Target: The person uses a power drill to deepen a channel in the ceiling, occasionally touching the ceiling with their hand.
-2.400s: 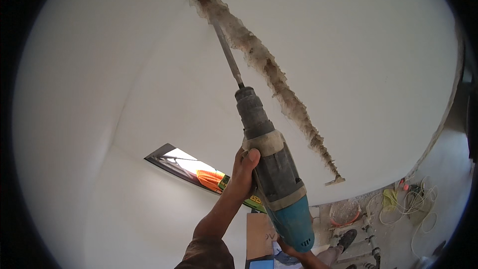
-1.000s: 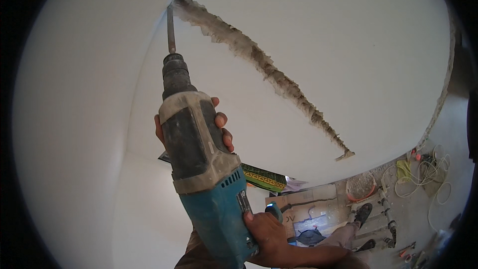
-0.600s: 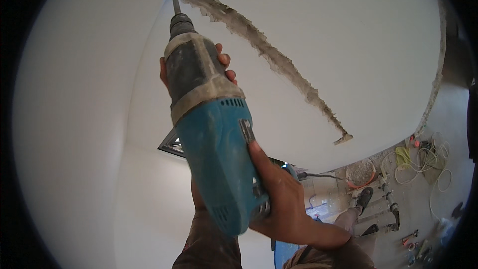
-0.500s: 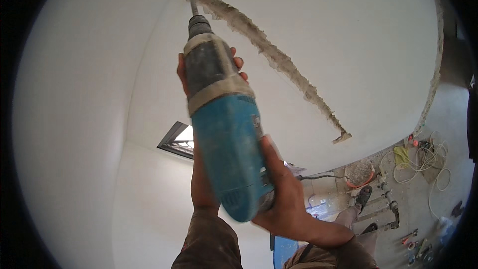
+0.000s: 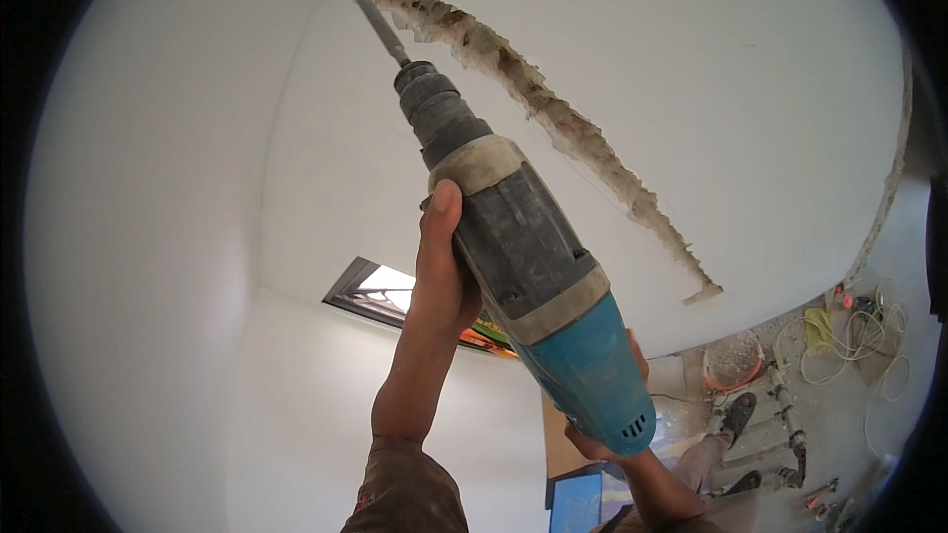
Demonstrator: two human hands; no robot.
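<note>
A blue-and-black hammer drill (image 5: 538, 266) points up and away to the left, with a long chisel bit (image 5: 373, 15) in its chuck. My left hand (image 5: 444, 266) is closed around the front housing, thumb lying along its side. At the rear end my right hand (image 5: 585, 442) grips the drill from behind; the blue body hides most of its fingers. The bit's tip is at the upper end of a rough groove (image 5: 553, 114) cut into the white wall (image 5: 711, 128), near the corner. Whether the tip touches the wall I cannot tell.
A dark-framed window (image 5: 346, 281) is low on the left. Below right are my sandalled feet (image 5: 739, 415) on a ladder-like frame (image 5: 790, 424), an orange-rimmed tub (image 5: 736, 385) of rubble, a coiled pale cable (image 5: 839, 375) and scattered tools (image 5: 825, 494). A blue board (image 5: 575, 503) stands below.
The drill's rear has swung right and its body tilts more. My left hand now shows along the near side of the housing, and my right hand has gone mostly behind the drill.
</note>
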